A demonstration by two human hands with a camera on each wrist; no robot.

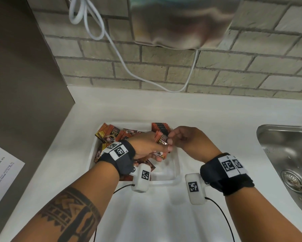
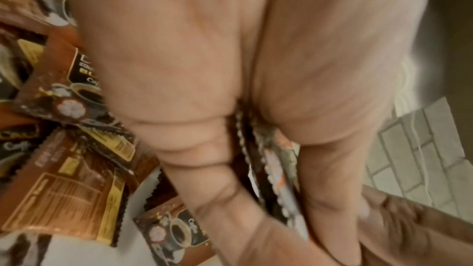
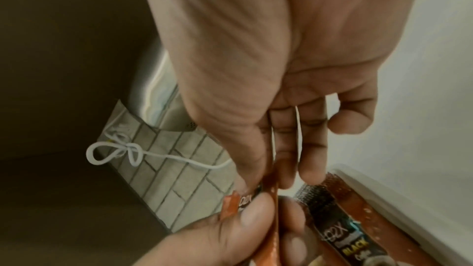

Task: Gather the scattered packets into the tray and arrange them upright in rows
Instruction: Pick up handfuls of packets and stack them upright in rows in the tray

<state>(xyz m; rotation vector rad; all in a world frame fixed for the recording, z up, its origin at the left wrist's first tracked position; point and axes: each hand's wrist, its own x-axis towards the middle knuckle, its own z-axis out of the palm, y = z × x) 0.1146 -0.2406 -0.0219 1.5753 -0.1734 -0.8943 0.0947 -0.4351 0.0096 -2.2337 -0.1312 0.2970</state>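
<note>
A white tray (image 1: 171,179) sits on the counter. Several brown and orange coffee packets (image 1: 110,135) lie jumbled in its left half, also seen loose in the left wrist view (image 2: 64,189). A short row of upright packets (image 1: 161,127) stands in the tray's far right corner. Over the tray's middle, my left hand (image 1: 161,151) grips a small stack of packets (image 1: 161,139), whose edges show between thumb and fingers (image 2: 268,161). My right hand (image 1: 170,138) pinches the top of one orange packet (image 3: 275,195) in that stack, beside the upright row (image 3: 345,230).
A steel sink (image 1: 286,154) lies to the right of the tray. A printed sheet (image 1: 2,172) rests on the left surface beside a grey panel. A white cable (image 1: 129,72) hangs down the brick wall behind the tray.
</note>
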